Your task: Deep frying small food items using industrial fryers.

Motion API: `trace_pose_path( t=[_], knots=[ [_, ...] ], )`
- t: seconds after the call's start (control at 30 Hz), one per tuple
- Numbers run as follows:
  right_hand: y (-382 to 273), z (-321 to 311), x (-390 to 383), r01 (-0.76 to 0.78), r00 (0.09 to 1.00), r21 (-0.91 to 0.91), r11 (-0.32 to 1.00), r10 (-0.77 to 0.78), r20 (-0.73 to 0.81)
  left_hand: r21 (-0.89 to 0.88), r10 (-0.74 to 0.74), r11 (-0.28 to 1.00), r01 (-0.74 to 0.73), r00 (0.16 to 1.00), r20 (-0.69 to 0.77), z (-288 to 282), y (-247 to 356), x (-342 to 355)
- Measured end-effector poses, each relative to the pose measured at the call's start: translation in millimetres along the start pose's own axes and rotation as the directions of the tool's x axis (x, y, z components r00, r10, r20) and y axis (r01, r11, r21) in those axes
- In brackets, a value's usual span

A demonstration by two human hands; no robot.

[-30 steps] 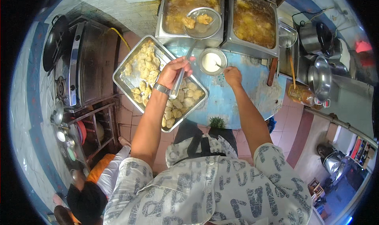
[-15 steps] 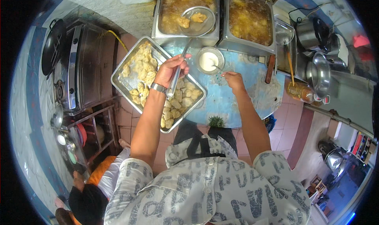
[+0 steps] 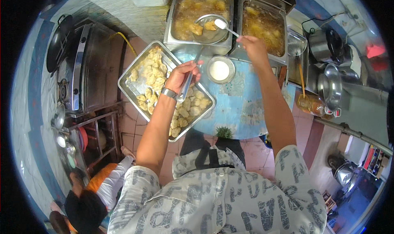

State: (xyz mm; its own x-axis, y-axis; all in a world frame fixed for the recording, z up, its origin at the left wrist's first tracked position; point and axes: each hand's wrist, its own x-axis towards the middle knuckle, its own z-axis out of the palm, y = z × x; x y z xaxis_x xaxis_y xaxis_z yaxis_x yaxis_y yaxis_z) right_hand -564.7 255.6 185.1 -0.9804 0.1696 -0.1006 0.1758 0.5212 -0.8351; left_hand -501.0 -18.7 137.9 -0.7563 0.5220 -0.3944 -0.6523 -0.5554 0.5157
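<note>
My left hand [image 3: 183, 76] is closed around the long metal handle of a skimmer [image 3: 213, 38]. Its round head hangs over the oil of the left fryer [image 3: 196, 48] with two golden fried pieces [image 3: 196, 29] in it. In my right hand [image 3: 253, 46] is a spoon [image 3: 229, 29]; its tip, covered in something white, hovers just above the skimmer by the fried pieces. A glass bowl [image 3: 233, 73] of white creamy stuff [image 3: 220, 71] stands on the blue table [image 3: 238, 98], below the skimmer. Left of it, my left wrist passes over a metal tray [image 3: 138, 84] of pale battered pieces [image 3: 152, 72].
At the back right bubbles a second fryer [image 3: 241, 56] with food in its oil. Farther right are a pot [image 3: 327, 37] and metal bowls [image 3: 333, 80]. A stove [image 3: 84, 66] and a wok [image 3: 60, 44] line the left wall; a person [image 3: 88, 203] sits at lower left.
My right hand has lifted the spoon out of the bowl and moved it up and away to the skimmer. The skimmer stays over the left fryer in my left hand.
</note>
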Motion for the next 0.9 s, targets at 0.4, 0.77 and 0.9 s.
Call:
trace_pose_path(
  t=[0.4,0.77,0.9],
  knots=[
    [0.2,25.2,34.3,0.145,0.977,-0.345,0.927,-0.189,-0.095,-0.026,0.004,1.0,-0.004,1.0,-0.023,11.6,8.9,-0.7],
    [0.6,25.3,27.1,0.312,0.901,-0.539,0.782,-0.424,-0.093,0.006,0.015,1.0,-0.015,1.0,-0.025,7.0,7.7,3.4],
    [0.7,26.1,31.7,0.382,0.866,-0.662,0.645,-0.5,0.013,0.008,0.007,1.0,-0.006,0.999,-0.054,8.3,8.4,1.5]
  ],
)
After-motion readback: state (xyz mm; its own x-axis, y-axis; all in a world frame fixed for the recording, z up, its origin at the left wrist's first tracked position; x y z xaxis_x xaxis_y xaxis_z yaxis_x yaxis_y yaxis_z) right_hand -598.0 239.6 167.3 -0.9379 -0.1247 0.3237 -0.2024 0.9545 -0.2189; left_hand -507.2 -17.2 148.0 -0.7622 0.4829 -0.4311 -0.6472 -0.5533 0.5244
